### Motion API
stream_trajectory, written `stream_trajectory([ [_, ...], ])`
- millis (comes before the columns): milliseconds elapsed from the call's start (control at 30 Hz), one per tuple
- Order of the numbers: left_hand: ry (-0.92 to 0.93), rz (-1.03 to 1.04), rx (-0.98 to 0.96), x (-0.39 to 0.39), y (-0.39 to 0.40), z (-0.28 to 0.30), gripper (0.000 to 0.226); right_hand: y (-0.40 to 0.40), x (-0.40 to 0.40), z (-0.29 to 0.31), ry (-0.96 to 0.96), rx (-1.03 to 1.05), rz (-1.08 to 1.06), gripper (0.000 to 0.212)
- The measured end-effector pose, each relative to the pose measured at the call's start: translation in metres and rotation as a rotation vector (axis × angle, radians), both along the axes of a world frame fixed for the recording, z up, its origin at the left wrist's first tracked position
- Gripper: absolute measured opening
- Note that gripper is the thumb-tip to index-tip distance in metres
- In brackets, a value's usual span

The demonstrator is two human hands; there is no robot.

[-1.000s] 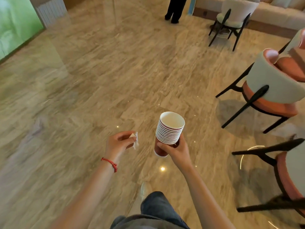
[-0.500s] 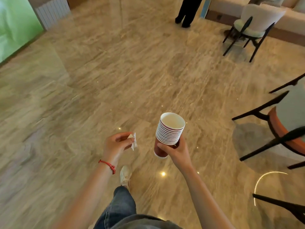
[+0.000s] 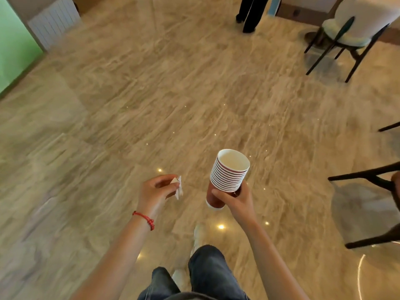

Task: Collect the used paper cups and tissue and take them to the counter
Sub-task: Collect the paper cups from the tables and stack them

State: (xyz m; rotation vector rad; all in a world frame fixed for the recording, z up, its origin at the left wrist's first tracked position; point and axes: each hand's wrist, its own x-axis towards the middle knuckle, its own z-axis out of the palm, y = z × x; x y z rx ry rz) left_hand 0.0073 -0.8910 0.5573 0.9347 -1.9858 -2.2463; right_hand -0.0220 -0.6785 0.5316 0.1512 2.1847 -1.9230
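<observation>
Polished marble floor (image 3: 184, 94) fills the frame, with a chair (image 3: 355, 24) at upper right. At lower centre, the right hand (image 3: 237, 199) curls around a nested stack of paper cups (image 3: 227, 178), held tilted. Beside it, apart, the left hand (image 3: 157, 193) pinches a crumpled tissue (image 3: 178, 187) between its fingertips.

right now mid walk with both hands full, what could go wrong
1. The cup stack is tall and leans, and the right hand grips only the bottom cup, so upper cups might slide off.
2. The left hand only pinches the tissue, so it might drop.
3. The chair legs stick out on the right and could trip a foot.
</observation>
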Motion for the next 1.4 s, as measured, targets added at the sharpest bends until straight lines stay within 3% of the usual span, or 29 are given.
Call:
stream_trajectory([
  [400,0.046,-0.041,0.010,-0.305,-0.022,0.004,0.026,-0.022,-0.304,0.001,0.042,0.021,-0.039,0.054],
  [633,0.024,-0.042,0.009,-0.442,-0.045,0.000,0.023,-0.039,-0.436,0.003,0.034,0.024,-0.040,0.059],
  [1067,0.062,-0.103,-0.006,-0.769,-0.127,-0.007,0.024,-0.126,-0.750,-0.002,0.046,0.048,-0.075,0.051],
  [1400,0.038,-0.156,0.024,-0.976,-0.147,-0.017,0.023,-0.143,-0.940,-0.015,0.011,0.046,-0.128,0.049],
])
